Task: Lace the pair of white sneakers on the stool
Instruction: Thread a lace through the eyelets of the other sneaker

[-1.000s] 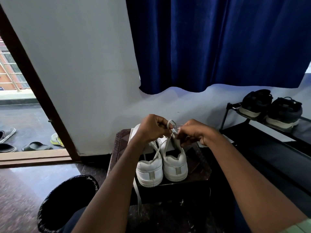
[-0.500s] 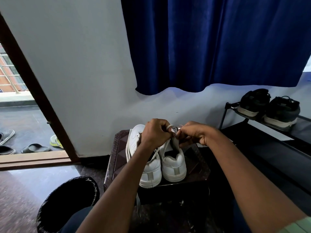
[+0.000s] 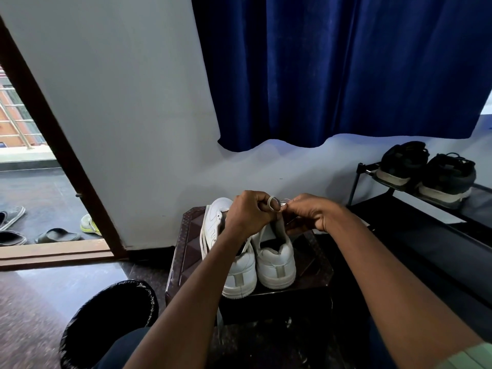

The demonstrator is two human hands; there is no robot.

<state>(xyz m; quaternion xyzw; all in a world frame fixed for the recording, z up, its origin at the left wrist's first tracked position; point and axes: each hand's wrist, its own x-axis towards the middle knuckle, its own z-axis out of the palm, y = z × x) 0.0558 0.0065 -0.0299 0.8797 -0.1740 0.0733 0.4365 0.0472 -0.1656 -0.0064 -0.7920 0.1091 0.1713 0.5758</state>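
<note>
**A:** White sneakers (image 3: 262,258), a pair, stand side by side on a dark brown stool (image 3: 190,251), heels toward the camera, toes toward the pale wall. Where are the hands?

**B:** Both are raised over the front of the right-hand shoe, close together, nearly touching. The left hand (image 3: 247,214) is curled into a fist with a loop of white lace (image 3: 271,203) wrapped round one finger. The right hand (image 3: 310,213) is pinched closed on the same lace, just beside the left.

**A:** And the left-hand shoe?

**B:** It sits partly under the left forearm. A loose lace end (image 3: 219,322) hangs from it down over the stool's front edge.

**A:** What surrounds the stool?

**B:** A bin lined with a black bag (image 3: 106,320) stands on the floor at the lower left. A black shoe rack (image 3: 415,209) at the right carries a pair of dark shoes (image 3: 426,171) on its top shelf. A deep blue curtain (image 3: 346,67) hangs above. At the far left an open doorway shows sandals (image 3: 57,235) lying on the ground outside.
</note>
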